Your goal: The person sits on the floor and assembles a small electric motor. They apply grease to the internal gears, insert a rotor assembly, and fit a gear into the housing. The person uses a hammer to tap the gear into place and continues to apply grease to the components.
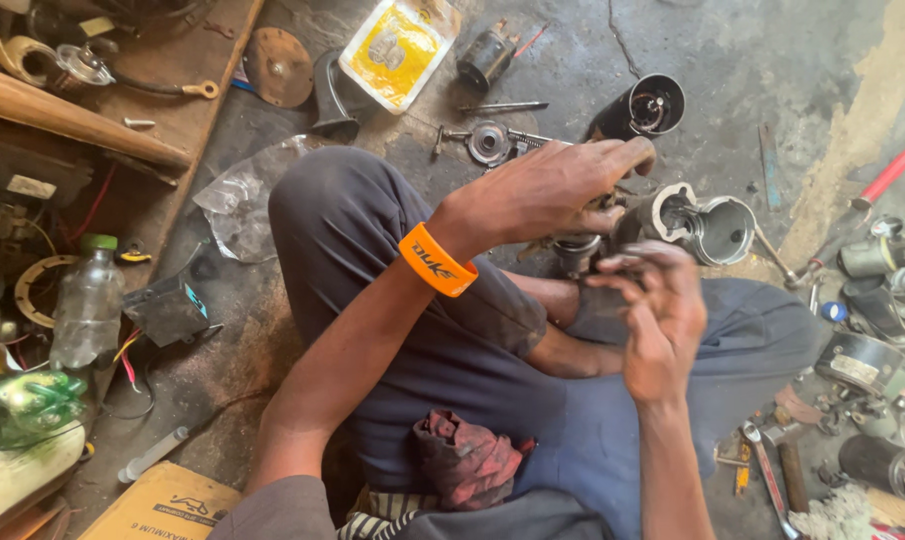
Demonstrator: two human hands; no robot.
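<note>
Two bare hands work at a starter motor housing (697,225) held just above the person's crossed legs over the concrete floor (732,70). The left hand (552,190), wearing an orange wristband (437,260), is closed over the dark end of the housing, fingers wrapped on it. The right hand (657,315) sits just below and beside that part, fingers loosely curled and blurred, so I cannot tell whether it grips anything. A red rag (467,460) lies in the lap. On the floor near the top edge lie a black cylindrical motor casing (642,108) and a yellow packet (397,45). A clear plastic bottle (87,305) stands at the left edge, and wrenches (767,470) lie toward the bottom right corner.
</note>
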